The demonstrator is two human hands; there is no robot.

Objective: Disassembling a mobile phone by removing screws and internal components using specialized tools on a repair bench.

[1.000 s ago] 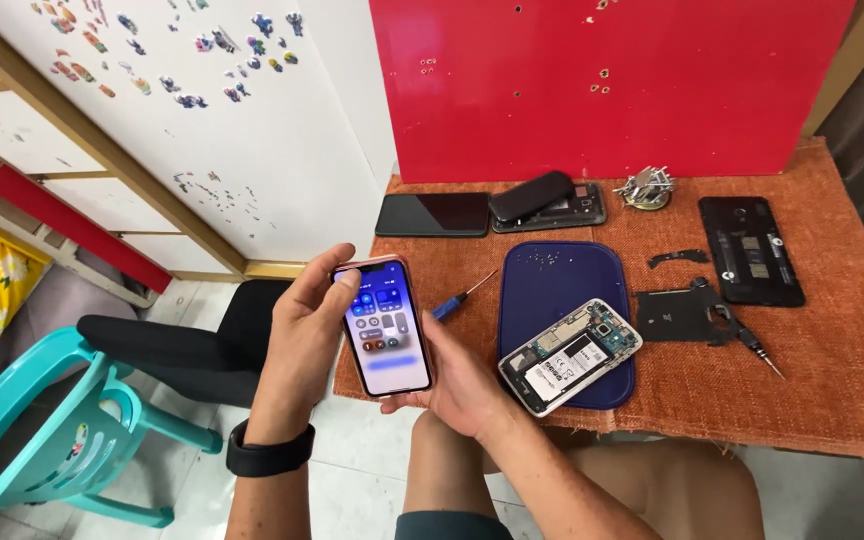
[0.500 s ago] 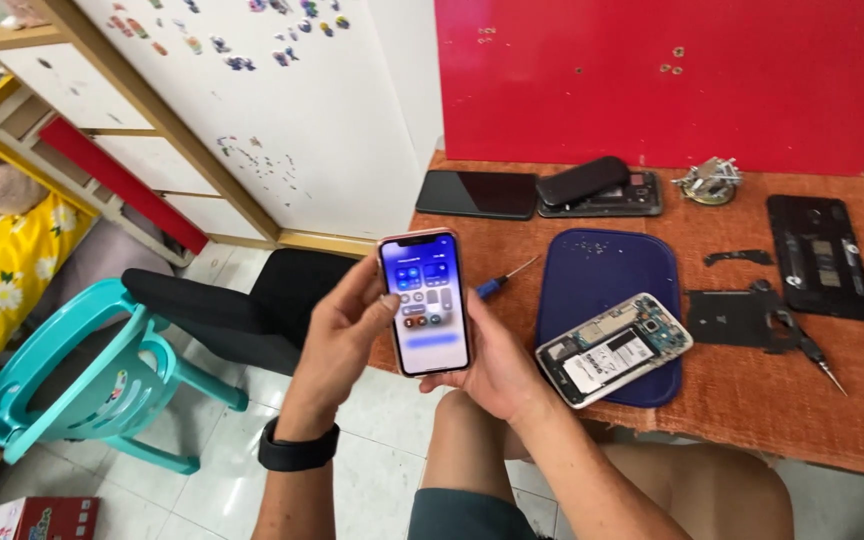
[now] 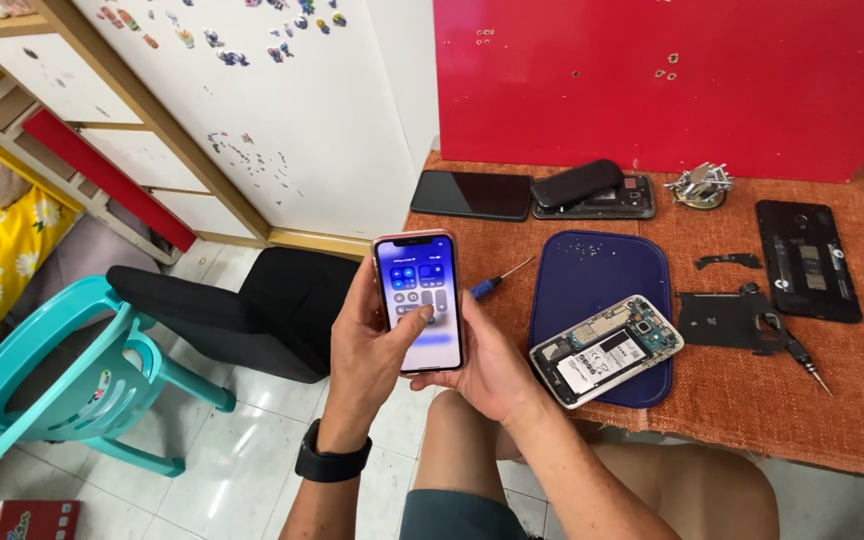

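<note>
Centrally, opened phone (image 3: 607,350) lies on blue mat (image 3: 602,265).

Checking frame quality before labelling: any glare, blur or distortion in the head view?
Head view: even daylight, soft shadows under the opened phone on the blue mat. The lit phone, held by left hand and right hand, reads sharp, screen slightly bright. Floor tiles show mild sheen. Wide-angle bend at the edges; no motion blur.

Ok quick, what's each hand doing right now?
Left hand: closed around the phone, thumb on its lit screen.
Right hand: fingers curled behind the same phone, holding it from the other side.
</note>
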